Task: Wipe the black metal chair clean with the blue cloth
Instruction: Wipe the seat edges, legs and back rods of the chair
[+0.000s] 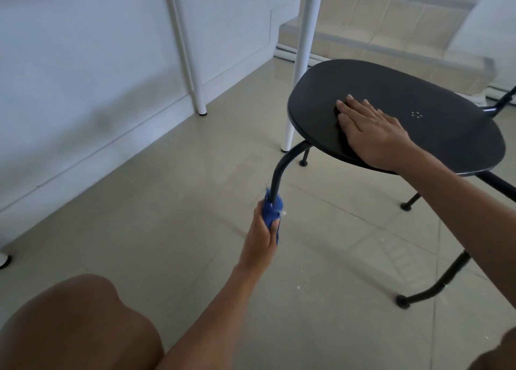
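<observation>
The black metal chair (435, 124) stands at the right, its oval seat facing up and its thin legs spreading to the tiled floor. My right hand (374, 131) lies flat, palm down, on the seat's near left part, holding nothing. My left hand (261, 230) is wrapped around the blue cloth (270, 209), and the cloth is wrapped around the chair's front left leg (282, 171) partway down. The leg's lower end is hidden behind my hand and the cloth.
White table legs (303, 48) stand just behind the chair, with two more (192, 71) by the white wall at the left. Tiled steps (391, 35) rise at the back. My knee (81, 322) fills the lower left corner.
</observation>
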The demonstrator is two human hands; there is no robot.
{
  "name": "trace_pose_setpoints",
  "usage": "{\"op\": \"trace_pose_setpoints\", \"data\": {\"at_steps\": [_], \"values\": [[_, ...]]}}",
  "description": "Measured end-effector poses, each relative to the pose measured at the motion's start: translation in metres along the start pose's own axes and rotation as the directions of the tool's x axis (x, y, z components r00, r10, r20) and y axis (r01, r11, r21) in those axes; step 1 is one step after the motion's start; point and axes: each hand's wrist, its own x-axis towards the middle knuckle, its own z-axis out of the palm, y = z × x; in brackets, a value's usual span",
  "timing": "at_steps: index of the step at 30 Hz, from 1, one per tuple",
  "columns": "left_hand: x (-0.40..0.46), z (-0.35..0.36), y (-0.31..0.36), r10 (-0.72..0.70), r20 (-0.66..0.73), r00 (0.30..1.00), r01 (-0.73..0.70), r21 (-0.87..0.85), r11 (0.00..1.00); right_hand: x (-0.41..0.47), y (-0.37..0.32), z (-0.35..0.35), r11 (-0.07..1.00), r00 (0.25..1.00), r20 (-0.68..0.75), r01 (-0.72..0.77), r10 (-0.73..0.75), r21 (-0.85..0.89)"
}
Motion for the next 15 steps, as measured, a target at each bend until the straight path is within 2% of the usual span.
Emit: {"op": "trace_pose_setpoints", "data": {"at_steps": [3, 5, 7, 9, 12, 15], "values": [[-0.008, 0.001, -0.018, -0.140, 0.072, 0.987, 0.143, -0.030, 0.989, 0.000, -0.001, 0.001, 1.000, 1.000, 0.000, 0.007, -0.007, -0.001], [-0.008, 0.001, 0.003, -0.135, 0.043, 0.990, 0.139, -0.082, 0.987, 0.000, 0.000, 0.001, 1.000, 1.000, 0.006, 0.014, -0.014, -0.001], [0.006, -0.003, 0.042, -0.014, -0.082, 0.997, 0.003, -0.131, 0.991, 0.000, 0.000, 0.000, 1.000, 1.000, 0.002, 0.016, -0.016, 0.004], [0.030, -0.014, 0.086, 0.131, -0.203, 0.970, -0.163, -0.149, 0.975, 0.000, 0.000, 0.000, 1.000, 1.000, -0.006, 0.012, -0.012, 0.009], [0.057, -0.026, 0.125, 0.266, -0.209, 0.941, -0.292, -0.107, 0.950, 0.000, 0.000, 0.002, 1.000, 1.000, -0.025, -0.007, 0.007, 0.021], [0.053, -0.022, 0.099, 0.386, -0.205, 0.899, -0.396, -0.009, 0.918, 0.001, 0.000, 0.002, 1.000, 0.999, -0.029, -0.013, 0.014, 0.027]]}}
